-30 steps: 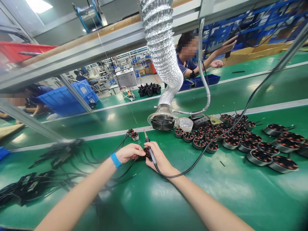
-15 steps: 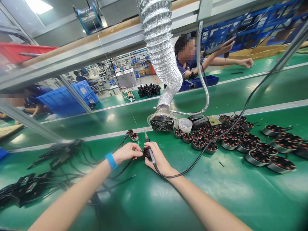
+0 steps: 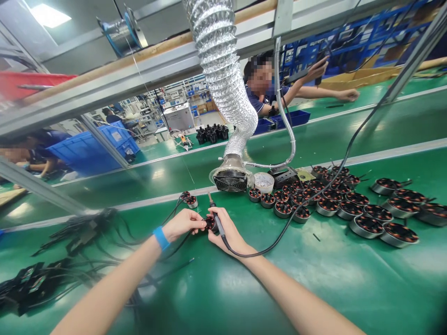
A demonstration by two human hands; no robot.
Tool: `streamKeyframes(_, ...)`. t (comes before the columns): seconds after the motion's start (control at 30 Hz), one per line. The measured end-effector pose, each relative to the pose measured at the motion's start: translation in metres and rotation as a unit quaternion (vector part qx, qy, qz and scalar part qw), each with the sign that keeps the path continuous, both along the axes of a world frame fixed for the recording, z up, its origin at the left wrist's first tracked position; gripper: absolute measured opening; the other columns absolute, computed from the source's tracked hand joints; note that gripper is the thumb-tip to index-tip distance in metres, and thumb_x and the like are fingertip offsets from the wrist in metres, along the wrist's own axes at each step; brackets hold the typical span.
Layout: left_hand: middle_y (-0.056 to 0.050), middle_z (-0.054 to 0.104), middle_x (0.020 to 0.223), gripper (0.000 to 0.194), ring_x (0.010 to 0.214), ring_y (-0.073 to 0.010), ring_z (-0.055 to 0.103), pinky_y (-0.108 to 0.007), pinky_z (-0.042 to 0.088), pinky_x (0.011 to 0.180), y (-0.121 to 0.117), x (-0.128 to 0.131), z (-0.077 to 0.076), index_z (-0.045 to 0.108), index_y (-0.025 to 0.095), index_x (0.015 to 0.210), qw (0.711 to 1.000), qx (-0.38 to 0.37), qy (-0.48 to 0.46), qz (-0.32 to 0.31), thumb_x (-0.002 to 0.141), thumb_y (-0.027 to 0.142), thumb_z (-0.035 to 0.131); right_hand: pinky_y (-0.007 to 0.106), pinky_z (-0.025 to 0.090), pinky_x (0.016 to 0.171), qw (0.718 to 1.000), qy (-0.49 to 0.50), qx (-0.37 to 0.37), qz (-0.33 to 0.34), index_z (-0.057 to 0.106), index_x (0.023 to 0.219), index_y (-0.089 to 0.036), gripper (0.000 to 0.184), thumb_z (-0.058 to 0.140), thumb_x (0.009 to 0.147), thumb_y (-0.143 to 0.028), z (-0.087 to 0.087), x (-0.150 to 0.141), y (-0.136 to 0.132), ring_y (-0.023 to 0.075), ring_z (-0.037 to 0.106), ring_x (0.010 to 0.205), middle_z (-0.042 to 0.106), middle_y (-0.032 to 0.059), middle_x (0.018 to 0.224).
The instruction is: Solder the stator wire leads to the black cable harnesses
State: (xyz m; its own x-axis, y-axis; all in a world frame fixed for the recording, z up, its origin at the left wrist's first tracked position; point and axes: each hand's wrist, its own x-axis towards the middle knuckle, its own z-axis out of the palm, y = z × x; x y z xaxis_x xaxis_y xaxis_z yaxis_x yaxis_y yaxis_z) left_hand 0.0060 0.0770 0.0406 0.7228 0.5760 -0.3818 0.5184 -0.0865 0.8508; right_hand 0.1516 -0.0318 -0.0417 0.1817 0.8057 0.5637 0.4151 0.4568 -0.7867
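Observation:
My left hand (image 3: 182, 224), with a blue wristband, pinches the side of a small motor stator (image 3: 210, 223) that rests on the green bench. My right hand (image 3: 228, 231) grips a soldering iron (image 3: 215, 217) like a pen, its tip pointing up and away from me, and its fingers also touch the stator. The iron's black cable (image 3: 314, 195) loops right and climbs to the frame overhead. Black wires run from the stator to the left under my left wrist.
A silver fume duct ends in a round fan grille (image 3: 230, 181) just behind my hands. Several stators (image 3: 349, 204) lie to the right, two more (image 3: 188, 199) to the left of the grille. Black wire harnesses (image 3: 52, 260) pile at left. A person across the line reaches rightward.
My hands keep the same hold on the stator and iron. The view has shifted slightly, and the person opposite has stretched an arm farther right.

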Motion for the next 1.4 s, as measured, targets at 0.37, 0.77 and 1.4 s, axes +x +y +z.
streamKeyframes(0.37, -0.002, 0.060, 0.063, 0.022, 0.060, -0.0163, 0.053, -0.029, 0.040, 0.064, 0.030, 0.009, -0.010, 0.068, 0.016, 0.070, 0.925, 0.369, 0.091, -0.005, 0.074, 0.037, 0.068, 0.038, 0.051, 0.090, 0.997, -0.043, -0.035, -0.062, 0.042, 0.130, -0.025, 0.062, 0.065, 0.073, -0.013, 0.004, 0.000, -0.004, 0.0222, 0.058, 0.101, 0.049, 0.0085, 0.122)
streamKeyframes(0.77, -0.006, 0.063, 0.097, 0.027, 0.086, -0.0181, 0.063, -0.029, 0.049, 0.076, -0.025, 0.002, 0.014, 0.058, 0.020, 0.101, 0.866, 0.499, -0.024, 0.022, 0.100, 0.028, 0.032, 0.038, 0.054, 0.087, 0.992, -0.070, -0.059, -0.089, 0.037, 0.134, -0.026, 0.071, 0.071, 0.074, -0.013, -0.003, -0.001, -0.007, 0.0204, 0.063, 0.095, 0.043, 0.0105, 0.129)
streamKeyframes(1.4, -0.013, 0.066, 0.115, 0.033, 0.078, -0.0233, 0.071, -0.030, 0.049, 0.064, -0.040, 0.021, -0.005, 0.053, 0.019, 0.125, 0.777, 0.539, 0.226, -0.236, 0.096, 0.021, 0.036, 0.027, 0.041, 0.059, 0.948, -0.262, -0.039, -0.177, 0.048, 0.121, -0.022, 0.041, 0.055, 0.081, -0.015, 0.100, 0.003, -0.064, 0.0145, 0.049, 0.064, 0.049, 0.0040, 0.101)
